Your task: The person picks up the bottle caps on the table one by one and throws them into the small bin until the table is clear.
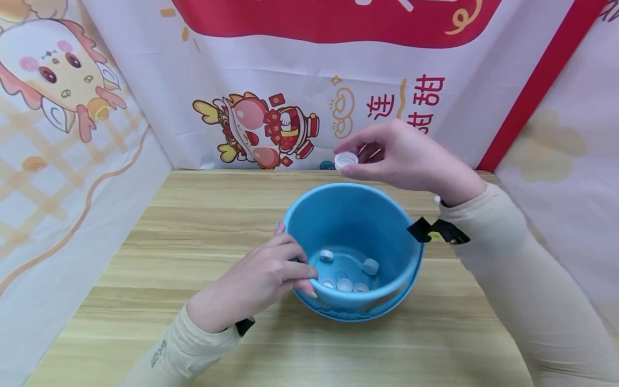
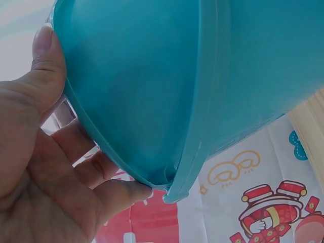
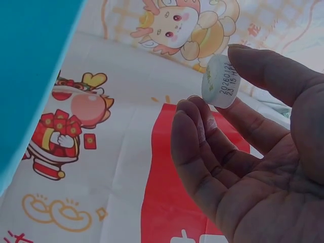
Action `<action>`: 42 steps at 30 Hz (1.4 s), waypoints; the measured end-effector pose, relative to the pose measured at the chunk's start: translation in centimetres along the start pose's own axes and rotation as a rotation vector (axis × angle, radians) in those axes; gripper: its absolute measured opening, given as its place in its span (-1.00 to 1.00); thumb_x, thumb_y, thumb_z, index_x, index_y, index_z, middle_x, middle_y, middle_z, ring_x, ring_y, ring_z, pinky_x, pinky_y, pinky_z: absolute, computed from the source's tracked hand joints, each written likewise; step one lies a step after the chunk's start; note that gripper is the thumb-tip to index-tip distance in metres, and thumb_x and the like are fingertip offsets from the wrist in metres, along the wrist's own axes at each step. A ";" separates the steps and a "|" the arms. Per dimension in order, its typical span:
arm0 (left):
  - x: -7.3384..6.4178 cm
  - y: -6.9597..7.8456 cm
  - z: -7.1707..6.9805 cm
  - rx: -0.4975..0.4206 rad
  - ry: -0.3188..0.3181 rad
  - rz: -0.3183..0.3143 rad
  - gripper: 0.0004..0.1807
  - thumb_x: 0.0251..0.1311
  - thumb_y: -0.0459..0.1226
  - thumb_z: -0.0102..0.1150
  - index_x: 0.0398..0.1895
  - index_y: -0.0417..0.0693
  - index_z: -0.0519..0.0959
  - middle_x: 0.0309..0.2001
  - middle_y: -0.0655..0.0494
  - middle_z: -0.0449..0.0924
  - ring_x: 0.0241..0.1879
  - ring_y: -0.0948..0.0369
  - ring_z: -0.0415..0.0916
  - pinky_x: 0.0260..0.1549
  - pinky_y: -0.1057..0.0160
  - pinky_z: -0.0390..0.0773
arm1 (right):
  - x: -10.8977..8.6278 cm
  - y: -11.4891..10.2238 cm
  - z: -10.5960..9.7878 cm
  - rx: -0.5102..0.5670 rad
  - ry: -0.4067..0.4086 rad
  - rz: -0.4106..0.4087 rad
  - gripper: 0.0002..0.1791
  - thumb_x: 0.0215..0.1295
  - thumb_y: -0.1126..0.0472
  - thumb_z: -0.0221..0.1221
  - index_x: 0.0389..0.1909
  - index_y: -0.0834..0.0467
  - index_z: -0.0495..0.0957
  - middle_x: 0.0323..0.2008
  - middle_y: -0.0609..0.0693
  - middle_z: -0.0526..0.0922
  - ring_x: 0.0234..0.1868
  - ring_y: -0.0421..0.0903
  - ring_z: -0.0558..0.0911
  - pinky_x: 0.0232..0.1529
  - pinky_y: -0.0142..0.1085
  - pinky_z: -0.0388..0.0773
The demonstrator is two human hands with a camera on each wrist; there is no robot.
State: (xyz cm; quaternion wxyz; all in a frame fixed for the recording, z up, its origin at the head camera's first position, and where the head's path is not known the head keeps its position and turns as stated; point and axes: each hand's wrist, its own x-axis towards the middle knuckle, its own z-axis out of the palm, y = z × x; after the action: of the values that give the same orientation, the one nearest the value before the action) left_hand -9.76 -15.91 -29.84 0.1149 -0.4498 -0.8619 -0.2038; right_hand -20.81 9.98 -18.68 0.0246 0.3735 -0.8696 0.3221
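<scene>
A blue plastic bucket (image 1: 349, 217) with its handle folded down stands on the table in the head view. My left hand (image 1: 263, 275) grips its near-left rim, thumb outside and fingers over the edge; the left wrist view shows that thumb and fingers along the bucket wall (image 2: 131, 91). Above the far rim, my right hand (image 1: 403, 158) pinches a white bottle cap (image 1: 346, 160) between thumb and index finger. Printed digits mark the side of this cap (image 3: 220, 82) in the right wrist view. On the bucket's floor lie several white bottle caps (image 1: 344, 285), two of them tipped on edge.
The wooden table (image 1: 193, 226) runs back to a printed cloth backdrop (image 1: 300, 70). More printed cloth (image 1: 58, 177) hangs at the left. A small white object (image 1: 437, 200) shows beside the right wrist, mostly hidden behind it.
</scene>
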 end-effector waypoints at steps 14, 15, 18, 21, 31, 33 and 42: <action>0.0 0.1 -0.1 -0.008 -0.020 -0.016 -0.71 0.12 -0.09 0.33 -0.12 0.05 0.77 -0.23 0.13 0.63 -0.08 0.18 0.44 0.22 -0.23 0.34 | 0.2 -0.1 0.2 -0.001 -0.018 -0.005 -0.53 0.17 0.03 0.42 0.11 0.04 0.65 -0.21 -0.12 0.69 -0.29 -0.15 0.63 -0.23 -0.25 0.67; 0.0 0.2 -0.1 -0.010 -0.021 -0.017 -0.71 0.12 -0.09 0.33 -0.12 0.05 0.77 -0.23 0.13 0.63 -0.08 0.18 0.44 0.22 -0.23 0.34 | 0.2 -0.1 0.2 -0.001 -0.020 -0.006 -0.53 0.17 0.03 0.43 0.11 0.04 0.65 -0.20 -0.12 0.69 -0.28 -0.15 0.63 -0.22 -0.25 0.68; 0.0 0.2 -0.1 -0.011 -0.023 -0.019 -0.71 0.12 -0.10 0.33 -0.11 0.05 0.77 -0.22 0.13 0.63 -0.07 0.18 0.44 0.23 -0.23 0.34 | 0.1 -0.1 0.1 -0.008 -0.034 -0.008 -0.51 0.16 0.05 0.44 0.12 0.04 0.64 -0.16 -0.11 0.69 -0.26 -0.16 0.64 -0.21 -0.24 0.68; 0.0 0.1 -0.1 -0.009 -0.022 -0.018 -0.71 0.12 -0.09 0.33 -0.12 0.05 0.77 -0.23 0.13 0.63 -0.07 0.18 0.43 0.23 -0.23 0.34 | 0.1 0.0 0.0 -0.025 -0.059 -0.007 -0.49 0.15 0.05 0.44 0.15 0.02 0.62 -0.10 -0.10 0.68 -0.22 -0.16 0.65 -0.19 -0.22 0.68; 0.0 0.1 0.0 -0.001 -0.008 -0.008 -0.69 0.10 -0.09 0.34 -0.11 0.03 0.77 -0.23 0.12 0.64 -0.08 0.18 0.44 0.25 -0.25 0.29 | -0.8 1.3 -1.5 -0.082 -0.019 0.086 -0.56 0.25 0.00 0.36 0.14 0.00 0.63 -0.14 -0.06 0.70 -0.22 -0.10 0.67 -0.23 -0.21 0.69; 0.0 0.1 0.0 0.004 -0.006 -0.006 -0.69 0.09 -0.09 0.35 -0.11 0.03 0.77 -0.23 0.12 0.64 -0.08 0.18 0.44 0.25 -0.25 0.28 | -1.1 2.5 -2.1 -0.112 0.009 0.129 -0.58 0.27 -0.01 0.34 0.13 0.00 0.64 -0.15 -0.03 0.71 -0.24 -0.08 0.66 -0.28 -0.27 0.67; 0.0 0.1 0.1 0.017 0.001 0.005 -0.70 0.09 -0.08 0.34 -0.13 0.03 0.77 -0.24 0.12 0.64 -0.08 0.17 0.45 0.25 -0.28 0.25 | -3.3 13.2 -3.7 -0.144 -0.011 0.461 -0.46 0.29 -0.13 0.29 0.17 0.11 0.60 0.01 0.18 0.65 -0.10 0.10 0.59 -0.22 -0.18 0.66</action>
State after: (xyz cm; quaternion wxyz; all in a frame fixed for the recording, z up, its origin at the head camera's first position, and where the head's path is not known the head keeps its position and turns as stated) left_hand -9.68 -15.83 -29.88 0.1197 -0.4507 -0.8625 -0.1965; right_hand -27.96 21.04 -23.83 -0.0279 0.1641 -0.9527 0.2544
